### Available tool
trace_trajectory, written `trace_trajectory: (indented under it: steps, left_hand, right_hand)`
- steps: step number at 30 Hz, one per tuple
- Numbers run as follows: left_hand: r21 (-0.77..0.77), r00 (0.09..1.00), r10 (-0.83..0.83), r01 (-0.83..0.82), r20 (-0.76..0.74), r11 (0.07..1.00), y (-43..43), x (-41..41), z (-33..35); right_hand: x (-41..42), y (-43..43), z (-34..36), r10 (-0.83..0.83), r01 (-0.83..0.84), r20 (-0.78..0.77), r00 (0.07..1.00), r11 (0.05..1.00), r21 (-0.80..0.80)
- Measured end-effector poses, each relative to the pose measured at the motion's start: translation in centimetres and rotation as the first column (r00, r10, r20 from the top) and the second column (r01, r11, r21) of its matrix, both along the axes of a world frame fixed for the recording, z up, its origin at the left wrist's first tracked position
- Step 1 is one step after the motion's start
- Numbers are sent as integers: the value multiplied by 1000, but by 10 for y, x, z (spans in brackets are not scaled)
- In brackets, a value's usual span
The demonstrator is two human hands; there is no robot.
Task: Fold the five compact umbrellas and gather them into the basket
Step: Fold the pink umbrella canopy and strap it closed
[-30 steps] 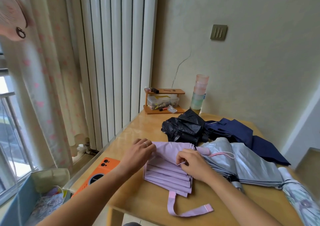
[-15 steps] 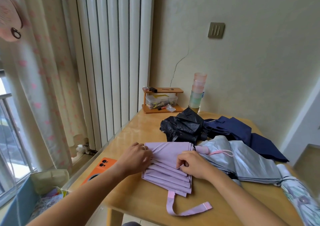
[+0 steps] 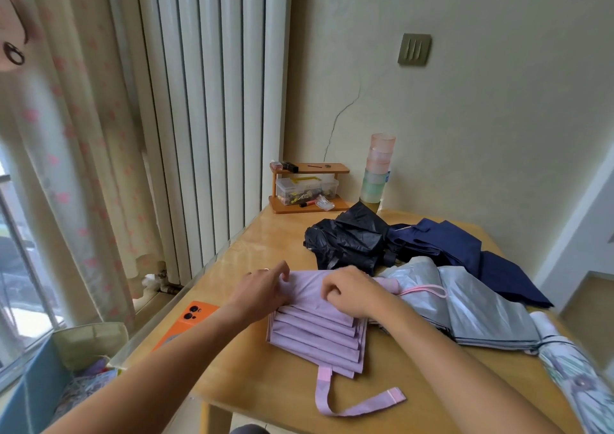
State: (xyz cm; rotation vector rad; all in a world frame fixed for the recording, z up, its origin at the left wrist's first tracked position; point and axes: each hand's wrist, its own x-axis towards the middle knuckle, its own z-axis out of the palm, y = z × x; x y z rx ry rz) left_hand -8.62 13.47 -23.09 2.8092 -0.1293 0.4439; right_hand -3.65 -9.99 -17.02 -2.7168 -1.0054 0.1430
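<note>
A lilac umbrella (image 3: 319,337) lies flat on the wooden table (image 3: 285,397), its panels stacked in pleats and its strap (image 3: 358,407) trailing toward me. My left hand (image 3: 262,287) rests on the left top edge of the fabric with fingers fairly straight. My right hand (image 3: 349,289) pinches a pleat near the top. Behind lie a black umbrella (image 3: 345,241), a navy one (image 3: 465,251) and a silver one (image 3: 471,307). A floral white umbrella (image 3: 574,377) lies at the right edge. A blue basket (image 3: 36,384) stands on the floor at lower left.
An orange phone (image 3: 189,317) lies near the table's left edge. A small wooden shelf with a clear box (image 3: 307,188) and stacked pastel cups (image 3: 377,171) stand at the back by the wall. A radiator (image 3: 206,118) and curtain (image 3: 76,154) are to the left.
Both hands have slid up the lilac fabric toward its top edge; the right hand now pinches a higher pleat. The view has shifted slightly.
</note>
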Motion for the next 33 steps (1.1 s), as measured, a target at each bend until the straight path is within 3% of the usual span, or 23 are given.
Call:
trace_trajectory:
  steps: [2,4,8,11,14,16,21,26,29,33]
  left_hand:
    - [-5,1000,0,-1,-15,1000,0,1,0]
    - [-43,999,-3,2,-38,999,0,1,1]
    - [-136,994,-52,38,-98,990,4,1,2]
    - [-120,969,-112,87,-222,989,5,1,17]
    - [-82,988,-14,1,-157,997,3,15,34]
    - [-52,997,43,-46,-64,998,-2,27,35]
    - [163,931,13,50,-364,985,-20,29,4]
    - [216,926,30,57,-376,975,-17,27,0]
    - [275,892,65,69,-448,959,-20,31,9]
    - [381,862,110,102,-495,919,-28,41,26]
  right_hand:
    - [4,20,-5,-7,-7,131,991,994,106]
    - [8,40,-14,5,-31,226,974,993,111]
    - [18,56,-43,-37,49,184,982,997,-59]
    - [24,55,-60,-40,70,253,967,992,-109]
    - [28,55,-62,-33,66,282,959,992,-107]
    - [31,54,-62,-15,45,270,963,993,-106]
    - [34,43,-57,59,-45,121,991,993,-113]
    - [46,17,-45,167,-166,23,986,985,-41]
    - [56,4,-43,107,-105,31,994,993,-48]
    - [70,-17,-32,16,-27,-114,993,995,-92]
